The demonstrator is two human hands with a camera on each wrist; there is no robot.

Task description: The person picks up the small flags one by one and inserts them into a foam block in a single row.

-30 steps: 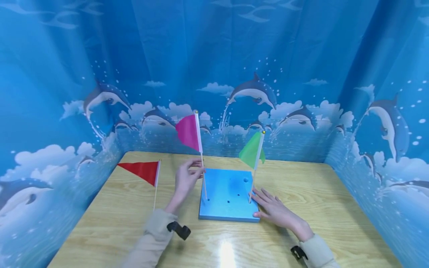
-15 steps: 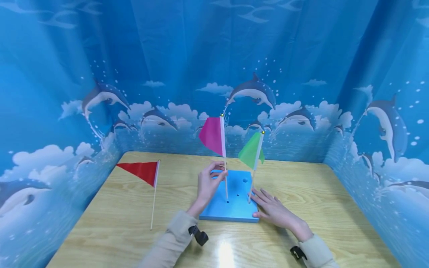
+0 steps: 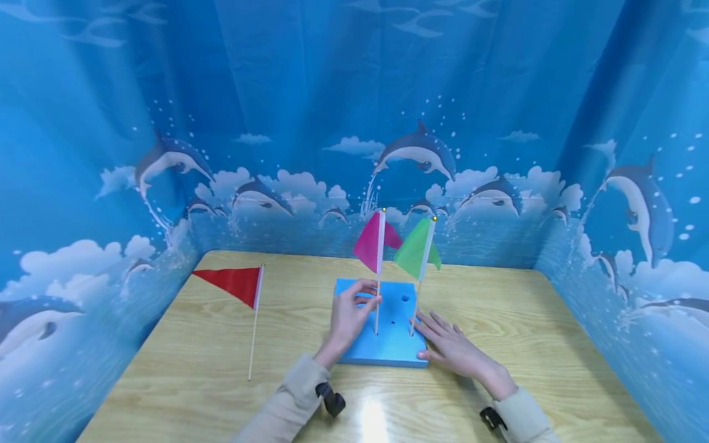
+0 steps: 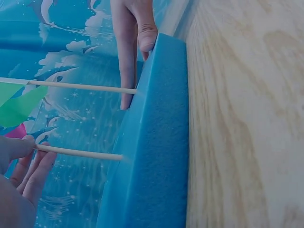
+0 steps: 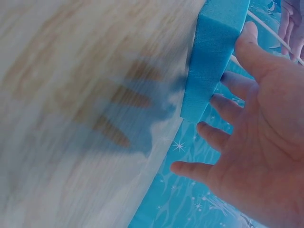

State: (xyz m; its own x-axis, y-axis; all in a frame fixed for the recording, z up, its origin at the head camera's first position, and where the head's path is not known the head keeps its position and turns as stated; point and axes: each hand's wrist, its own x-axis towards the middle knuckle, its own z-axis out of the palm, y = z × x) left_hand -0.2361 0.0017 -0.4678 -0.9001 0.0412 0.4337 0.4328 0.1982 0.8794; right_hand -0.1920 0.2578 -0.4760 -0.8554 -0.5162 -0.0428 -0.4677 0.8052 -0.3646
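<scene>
My left hand [image 3: 348, 319] pinches the wooden stick of a magenta flag [image 3: 368, 247] between thumb and fingers. The flag stands nearly upright, and its lower end meets the blue foam board [image 3: 382, 355] at a hole; the left wrist view shows this stick [image 4: 78, 151] reaching the board's top face. To its right, a green flag [image 3: 412, 253] stands in the board, leaning slightly right. Spread fingers of my right hand [image 3: 456, 352] rest on the board's right edge, close to the green flag's foot. In the right wrist view, the thumb [image 5: 250, 40] touches the board's edge.
A red pennant flag [image 3: 235, 284] on a thin stick lies on the wooden table [image 3: 183, 369] left of the board. More holes show in the board, including a larger one near its far right corner. A blue dolphin-print curtain [image 3: 354, 123] surrounds the table's back and sides.
My left hand has carried the magenta flag right, from the board's left hole to the middle one, and then lowered it. The right hand and the green flag have stayed put.
</scene>
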